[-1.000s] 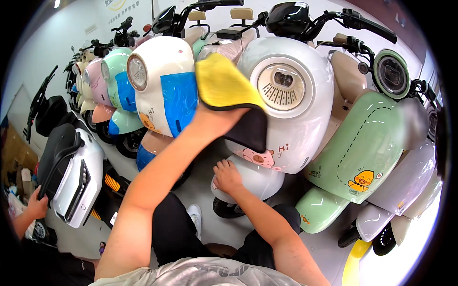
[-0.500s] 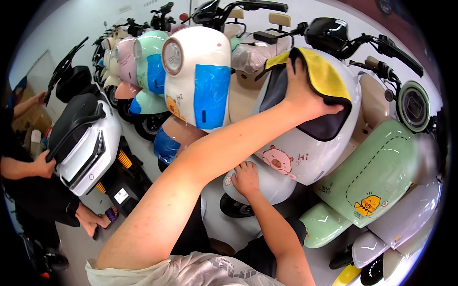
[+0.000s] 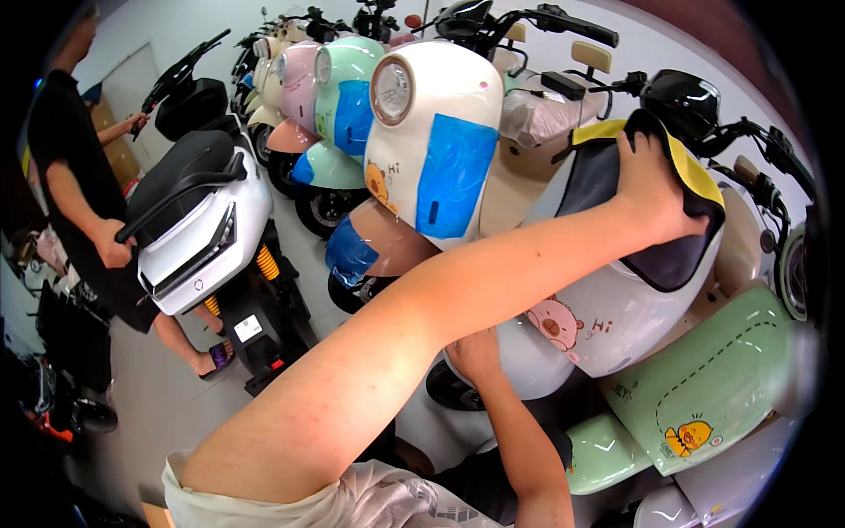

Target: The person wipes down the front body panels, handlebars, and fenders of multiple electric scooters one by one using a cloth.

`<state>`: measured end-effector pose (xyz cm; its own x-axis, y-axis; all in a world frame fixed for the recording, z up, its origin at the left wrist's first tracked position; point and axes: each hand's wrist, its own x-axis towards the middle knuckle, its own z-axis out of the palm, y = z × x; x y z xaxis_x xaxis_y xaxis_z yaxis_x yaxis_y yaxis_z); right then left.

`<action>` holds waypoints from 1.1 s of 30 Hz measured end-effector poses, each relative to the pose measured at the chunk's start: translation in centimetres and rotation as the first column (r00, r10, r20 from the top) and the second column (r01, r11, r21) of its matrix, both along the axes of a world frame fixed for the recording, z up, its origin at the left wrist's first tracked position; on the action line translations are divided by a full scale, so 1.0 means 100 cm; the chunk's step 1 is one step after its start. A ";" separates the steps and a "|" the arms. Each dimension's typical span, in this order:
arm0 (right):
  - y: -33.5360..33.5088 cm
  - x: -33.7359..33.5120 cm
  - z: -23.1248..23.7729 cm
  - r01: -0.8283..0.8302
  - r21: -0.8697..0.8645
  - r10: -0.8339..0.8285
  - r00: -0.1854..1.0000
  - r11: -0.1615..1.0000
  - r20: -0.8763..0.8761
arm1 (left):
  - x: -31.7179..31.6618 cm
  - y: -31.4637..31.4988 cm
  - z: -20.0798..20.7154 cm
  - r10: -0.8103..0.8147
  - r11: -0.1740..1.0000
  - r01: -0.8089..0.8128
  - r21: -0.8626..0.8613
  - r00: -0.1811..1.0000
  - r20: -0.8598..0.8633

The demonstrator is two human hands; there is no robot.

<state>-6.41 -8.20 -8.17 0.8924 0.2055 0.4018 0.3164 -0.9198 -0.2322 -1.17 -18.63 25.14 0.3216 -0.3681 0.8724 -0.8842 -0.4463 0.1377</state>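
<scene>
My left hand [image 3: 651, 180] holds a dark grey cloth with a yellow underside [image 3: 607, 185] against the upper front panel of a pale grey scooter [image 3: 629, 330]. Its fingers are spread over the cloth, and a yellow fold shows along the upper right edge. Lower on that panel is a pink cartoon animal sticker [image 3: 556, 324]. Under my left forearm, my right hand [image 3: 476, 355] rests with fingers laid on the scooter's front fender [image 3: 537, 361]; the forearm partly hides the fingertips.
To the left stands a cream scooter [image 3: 449, 88] with blue film, and a row of pastel scooters behind it. A green scooter [image 3: 704, 387] is close on the right. At far left a person [image 3: 79, 176] in dark clothes holds a white scooter with a black seat [image 3: 202, 238].
My view has turned left, so the scene sits further right. The left hand and cloth have shifted slightly right on the panel, with less yellow showing. More of the other person is visible.
</scene>
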 end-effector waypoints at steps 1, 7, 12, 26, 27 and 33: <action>0.002 -0.001 0.001 -0.017 0.000 0.017 1.000 1.000 -0.002 | 0.004 0.000 -0.004 -0.025 0.999 0.026 -0.044 0.999 0.029; 0.000 0.007 0.003 -0.042 0.029 0.045 0.993 0.999 -0.113 | 0.013 -0.004 -0.014 -0.175 0.946 0.209 -0.247 0.972 0.154; -0.012 0.016 -0.007 -0.091 0.077 0.096 0.993 0.993 -0.070 | 0.019 -0.001 -0.019 -0.219 0.939 0.251 -0.235 0.963 0.155; -0.013 0.021 -0.018 -0.138 0.086 0.121 0.976 0.987 0.182 | 0.034 -0.013 -0.037 -0.324 0.905 0.334 -0.262 0.942 0.082; -0.014 0.021 -0.020 -0.154 0.083 0.133 0.968 0.985 0.212 | 0.035 -0.010 -0.040 -0.310 0.909 0.330 -0.257 0.944 0.115; -0.016 0.019 -0.021 -0.139 0.103 0.123 0.981 0.985 0.149 | 0.033 0.003 -0.048 -0.243 0.896 0.301 -0.326 0.948 0.207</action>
